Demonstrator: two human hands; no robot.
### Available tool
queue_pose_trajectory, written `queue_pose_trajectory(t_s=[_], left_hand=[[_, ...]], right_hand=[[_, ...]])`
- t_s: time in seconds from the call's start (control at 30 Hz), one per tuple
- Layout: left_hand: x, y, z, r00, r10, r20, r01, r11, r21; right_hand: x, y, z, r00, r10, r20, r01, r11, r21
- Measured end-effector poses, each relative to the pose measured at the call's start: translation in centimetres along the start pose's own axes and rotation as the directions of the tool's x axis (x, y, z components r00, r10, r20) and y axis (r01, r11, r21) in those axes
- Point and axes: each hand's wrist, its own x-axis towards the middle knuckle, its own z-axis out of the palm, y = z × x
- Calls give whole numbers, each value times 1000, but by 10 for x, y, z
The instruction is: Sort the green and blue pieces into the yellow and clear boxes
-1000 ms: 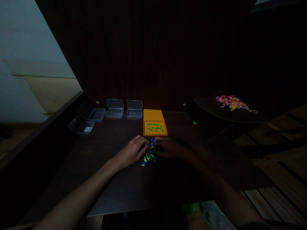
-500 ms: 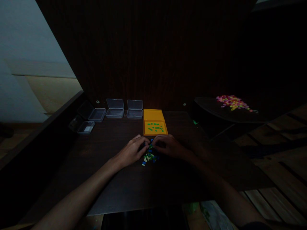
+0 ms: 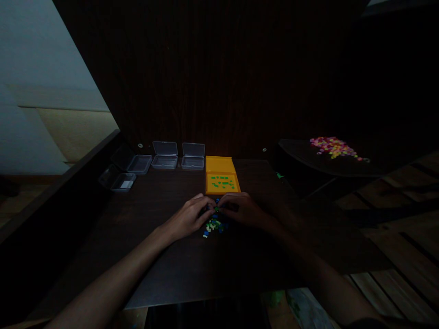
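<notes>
Pile of small blue, green and white plastic bricks (image 3: 212,225): on dark wooden tabletop (image 3: 164,260), just before open orange plastic box (image 3: 218,163). Left hand (image 3: 190,217), right hand (image 3: 242,211): fingertips meeting over pile; grip cannot be told.

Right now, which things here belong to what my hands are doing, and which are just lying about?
In hand: left hand, right hand, pile of small bricks, orange box holding green pieces.
Lying about: clear cases, pink-and-yellow pile at far right.

small pieces (image 3: 213,224): blue, green, white | open box (image 3: 219,167): orange; table (image 3: 171,256): dark brown
</notes>
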Motion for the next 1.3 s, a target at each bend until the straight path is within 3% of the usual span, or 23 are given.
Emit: queue_pose_trajectory(t_s=[0.37,0.8,1.03,1.3], left_hand=[[-1,1,-1,1000,-17,13,18,999,-44],[-1,2,-1,999,-29,27,30,997,-69],[1,-3,-1,997,-62,-51,61,998,-18],[1,-4,0,998,-54,-41,53,998,-27]], right_hand=[[-1,-4,1,998,58,18,-59,998,19],[-3,-1,7,1000,-13,-1,13,999,44],[0,-4,3,1000,9,-25,-8,999,44],[0,-3,11,1000,14,-23,-15,1000,-18]])
